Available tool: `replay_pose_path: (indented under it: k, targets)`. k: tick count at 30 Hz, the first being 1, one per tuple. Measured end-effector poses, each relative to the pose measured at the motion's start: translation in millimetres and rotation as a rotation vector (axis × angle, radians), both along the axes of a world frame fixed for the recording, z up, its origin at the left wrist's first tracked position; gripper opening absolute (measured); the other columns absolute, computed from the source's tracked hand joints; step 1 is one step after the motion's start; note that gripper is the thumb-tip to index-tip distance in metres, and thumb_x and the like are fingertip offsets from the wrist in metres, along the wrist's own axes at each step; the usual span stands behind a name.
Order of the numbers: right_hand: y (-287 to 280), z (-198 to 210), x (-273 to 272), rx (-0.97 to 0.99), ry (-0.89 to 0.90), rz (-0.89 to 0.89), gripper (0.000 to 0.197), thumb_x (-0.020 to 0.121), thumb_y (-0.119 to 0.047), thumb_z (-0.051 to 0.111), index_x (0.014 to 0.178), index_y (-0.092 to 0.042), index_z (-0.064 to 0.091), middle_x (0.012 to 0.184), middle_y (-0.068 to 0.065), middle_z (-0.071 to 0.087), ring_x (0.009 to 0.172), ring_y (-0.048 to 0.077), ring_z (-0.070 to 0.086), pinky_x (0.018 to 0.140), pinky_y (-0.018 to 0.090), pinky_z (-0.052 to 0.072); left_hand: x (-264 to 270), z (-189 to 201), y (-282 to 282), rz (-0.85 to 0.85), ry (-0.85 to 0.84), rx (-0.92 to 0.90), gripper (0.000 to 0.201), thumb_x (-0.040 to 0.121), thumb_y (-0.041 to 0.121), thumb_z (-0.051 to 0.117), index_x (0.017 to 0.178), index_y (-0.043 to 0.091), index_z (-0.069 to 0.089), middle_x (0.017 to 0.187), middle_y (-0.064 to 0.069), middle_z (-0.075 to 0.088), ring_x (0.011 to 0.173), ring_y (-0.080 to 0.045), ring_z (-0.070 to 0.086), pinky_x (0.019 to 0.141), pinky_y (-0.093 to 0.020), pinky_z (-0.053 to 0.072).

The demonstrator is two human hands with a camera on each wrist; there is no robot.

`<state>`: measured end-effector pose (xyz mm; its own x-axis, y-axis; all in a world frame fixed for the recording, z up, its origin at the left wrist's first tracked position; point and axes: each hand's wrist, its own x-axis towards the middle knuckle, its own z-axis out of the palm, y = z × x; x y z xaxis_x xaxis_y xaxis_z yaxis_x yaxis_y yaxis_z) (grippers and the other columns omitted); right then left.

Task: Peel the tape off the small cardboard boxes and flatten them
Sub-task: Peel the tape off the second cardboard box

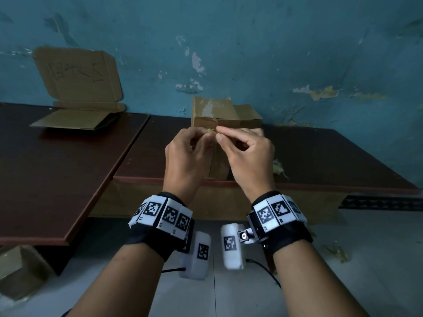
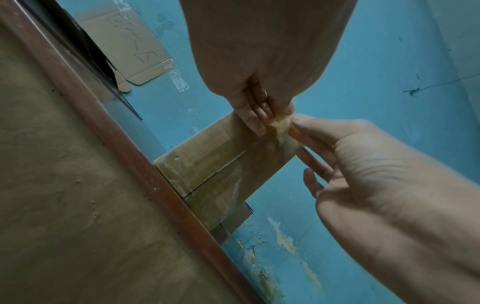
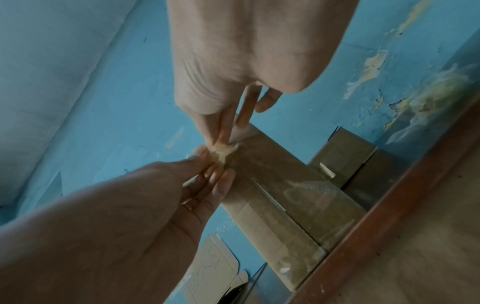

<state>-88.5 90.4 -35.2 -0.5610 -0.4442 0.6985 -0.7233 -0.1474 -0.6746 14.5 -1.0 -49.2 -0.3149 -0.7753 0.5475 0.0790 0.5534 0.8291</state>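
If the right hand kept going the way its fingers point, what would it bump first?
Probably the left hand: the right hand points leftward at it, both pinching one crumpled yellowish tape wad atop the small brown cardboard box.

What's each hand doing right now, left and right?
Left hand: fingers pinch the crumpled tape at the small cardboard box top corner.
Right hand: fingers pinch the same tape wad.
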Motion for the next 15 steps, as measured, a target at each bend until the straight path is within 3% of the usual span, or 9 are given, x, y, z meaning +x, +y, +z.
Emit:
replay_pose_path:
  k: [2, 3, 4, 6, 9, 12, 15]
  targets:
    - [3, 3, -4, 0.013, -0.077, 0.057, 0.049, 0.091, -0.022, 0.085, 0.137, -0.022, 0.070, 0.097, -0.018, 0.081, 0.117, 0.006, 0.067, 0.111, 0.031, 0.047, 1, -1, -3, -0.012, -0.007, 0.030, 0.017, 0.106, 0.030, 0.067, 0.104, 0.017, 0.077, 0.100, 0.003, 0.076, 0.093, -0.011, 0.074, 0.085, -0.038, 0.061]
    - [4, 4, -7, 0.011, -0.115, 0.102, 0.052, 0.090, -0.018, 0.085, 0.138, -0.021, 0.065, 0.097, -0.015, 0.081, 0.117, 0.003, 0.068, 0.113, 0.029, 0.045, 1, -1, -4, -0.020, -0.009, 0.038, 0.020, 0.108, 0.032, 0.064, 0.104, 0.017, 0.077, 0.100, 0.002, 0.076, 0.093, -0.013, 0.074, 0.084, -0.039, 0.061]
    - [6, 5, -8, 0.016, -0.123, 0.138, 0.049, 0.089, -0.013, 0.085, 0.133, -0.020, 0.065, 0.098, -0.011, 0.081, 0.114, 0.001, 0.069, 0.112, 0.028, 0.047, 1, -1, -4, -0.018, -0.019, 0.033, 0.023, 0.109, 0.034, 0.062, 0.103, 0.017, 0.076, 0.100, 0.001, 0.075, 0.093, -0.014, 0.073, 0.082, -0.036, 0.060]
    - [8, 4, -6, 0.069, -0.030, 0.139, 0.037, 0.086, -0.009, 0.086, 0.118, -0.019, 0.072, 0.103, -0.009, 0.077, 0.108, 0.005, 0.070, 0.103, 0.032, 0.054, 1, -1, -3, 0.021, -0.070, -0.018, 0.023, 0.111, 0.034, 0.058, 0.099, 0.019, 0.071, 0.103, -0.002, 0.072, 0.092, -0.013, 0.069, 0.075, -0.018, 0.051]
    - [3, -3, -2, 0.110, 0.141, 0.064, 0.028, 0.084, -0.010, 0.088, 0.110, -0.018, 0.079, 0.103, -0.012, 0.072, 0.107, 0.014, 0.063, 0.095, 0.029, 0.054, 1, 1, 1, 0.044, -0.095, -0.014, 0.022, 0.111, 0.033, 0.056, 0.094, 0.023, 0.066, 0.116, -0.006, 0.058, 0.091, 0.007, 0.058, 0.071, -0.002, 0.039]
    - [-3, -9, -5, 0.078, 0.215, 0.014, 0.020, 0.087, -0.012, 0.086, 0.106, -0.013, 0.081, 0.098, -0.007, 0.074, 0.102, 0.018, 0.062, 0.089, 0.034, 0.055, 2, 2, -4, 0.050, -0.097, 0.032, 0.034, 0.108, 0.042, 0.059, 0.088, 0.017, 0.072, 0.121, -0.008, 0.050, 0.094, 0.022, 0.046, 0.077, 0.003, 0.037]
    - [-9, -13, -8, 0.076, 0.282, -0.036, 0.015, 0.090, -0.013, 0.083, 0.105, -0.011, 0.082, 0.097, -0.003, 0.074, 0.099, 0.019, 0.058, 0.087, 0.031, 0.051, 3, 2, -5, 0.089, -0.119, 0.028, 0.042, 0.105, 0.049, 0.062, 0.091, 0.012, 0.074, 0.113, -0.002, 0.053, 0.091, 0.017, 0.050, 0.076, 0.002, 0.037]
